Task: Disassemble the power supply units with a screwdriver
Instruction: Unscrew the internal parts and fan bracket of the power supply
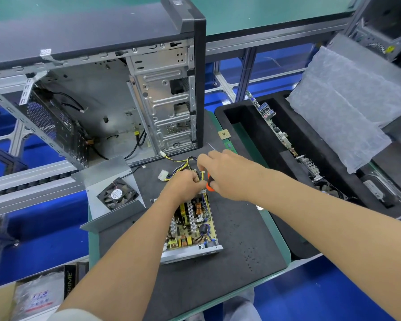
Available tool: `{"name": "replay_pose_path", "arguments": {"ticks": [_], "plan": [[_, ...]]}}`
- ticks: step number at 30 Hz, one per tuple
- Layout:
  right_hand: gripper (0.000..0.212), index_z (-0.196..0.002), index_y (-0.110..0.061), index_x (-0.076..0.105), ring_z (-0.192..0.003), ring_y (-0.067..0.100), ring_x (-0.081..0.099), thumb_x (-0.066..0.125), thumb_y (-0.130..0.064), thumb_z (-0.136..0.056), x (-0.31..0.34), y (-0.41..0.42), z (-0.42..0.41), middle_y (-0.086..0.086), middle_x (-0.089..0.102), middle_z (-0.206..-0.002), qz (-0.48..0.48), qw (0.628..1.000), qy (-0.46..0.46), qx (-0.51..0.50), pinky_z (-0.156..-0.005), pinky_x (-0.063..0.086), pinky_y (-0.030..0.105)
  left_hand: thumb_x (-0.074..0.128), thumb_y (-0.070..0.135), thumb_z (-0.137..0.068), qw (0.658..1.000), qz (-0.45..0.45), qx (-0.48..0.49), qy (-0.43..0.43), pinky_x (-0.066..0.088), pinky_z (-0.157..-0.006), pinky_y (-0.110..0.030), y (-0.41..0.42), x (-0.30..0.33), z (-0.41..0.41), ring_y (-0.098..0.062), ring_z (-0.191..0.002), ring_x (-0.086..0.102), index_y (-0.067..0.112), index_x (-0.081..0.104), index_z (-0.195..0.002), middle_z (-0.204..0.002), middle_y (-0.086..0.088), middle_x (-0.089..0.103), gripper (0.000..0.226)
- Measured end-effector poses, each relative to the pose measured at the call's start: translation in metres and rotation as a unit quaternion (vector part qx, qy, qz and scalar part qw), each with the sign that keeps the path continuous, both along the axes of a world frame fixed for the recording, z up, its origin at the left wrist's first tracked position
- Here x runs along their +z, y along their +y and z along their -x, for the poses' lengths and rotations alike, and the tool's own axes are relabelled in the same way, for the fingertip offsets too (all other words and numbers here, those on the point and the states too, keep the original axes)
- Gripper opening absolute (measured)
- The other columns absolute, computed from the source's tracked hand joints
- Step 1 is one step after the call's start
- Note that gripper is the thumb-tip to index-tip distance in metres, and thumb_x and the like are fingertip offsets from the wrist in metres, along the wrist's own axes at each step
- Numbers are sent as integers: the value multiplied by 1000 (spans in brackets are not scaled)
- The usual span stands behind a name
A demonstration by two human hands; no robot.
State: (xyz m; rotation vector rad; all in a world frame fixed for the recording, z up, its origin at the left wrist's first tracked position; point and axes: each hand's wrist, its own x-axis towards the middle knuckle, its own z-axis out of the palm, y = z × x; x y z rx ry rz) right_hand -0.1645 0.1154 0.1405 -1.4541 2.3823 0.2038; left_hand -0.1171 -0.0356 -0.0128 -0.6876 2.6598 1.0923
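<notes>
An opened power supply unit [192, 230] lies on the dark mat [241, 246], its yellow circuit board exposed in a grey metal tray. Its removed cover [107, 179], with a black fan [117, 193], rests to the left. My left hand [184, 184] grips the yellow and black cable bundle [183, 162] at the unit's far end. My right hand [222, 174] holds an orange-handled screwdriver [209, 181] right beside the left hand; the thin shaft [210, 146] sticks out past the fingers.
An open computer case [116, 93] stands behind the mat. A black foam tray [294, 163] on the right holds a motherboard [276, 130] and other parts, with bubble wrap [347, 105] over its far end. A small chip [224, 135] lies near the case. Boxes [37, 295] sit lower left.
</notes>
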Motion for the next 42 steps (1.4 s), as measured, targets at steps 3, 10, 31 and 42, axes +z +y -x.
{"name": "replay_pose_path", "arguments": {"ticks": [3,10,31,42], "plan": [[48,-103,-14,33,-78,26,42,55,-55,-93,2,1,-3,3,39,-81,-11,999,16,-49,-58,37,35,60,36,-85,1000,2,-11,-7,35,-58,-35,-2,-1,0,-22,-63,40,14,42,-61,-63,-2,47,37],[37,-123,-14,39,-96,28,46,55,-35,-97,-5,5,2,8,48,-114,16,1000,21,-7,-85,47,39,65,40,-87,1000,7,2,-5,33,-55,-34,-2,-6,1,-21,-60,38,17,39,-60,-60,0,43,44],[18,-88,-20,54,-79,25,57,59,-37,-91,-21,53,25,3,59,-92,164,968,-22,-188,-68,46,34,64,53,-85,1000,13,11,-5,51,-66,-38,-2,-3,-1,-21,-64,54,18,51,-64,-66,0,56,42],[14,-72,-27,65,-57,12,58,65,-39,-78,1,84,51,-5,66,-70,238,907,-128,-322,-50,44,23,58,56,-85,954,40,26,297,40,-76,-20,22,24,-45,-3,-82,51,21,63,-90,-86,10,60,36]]}}
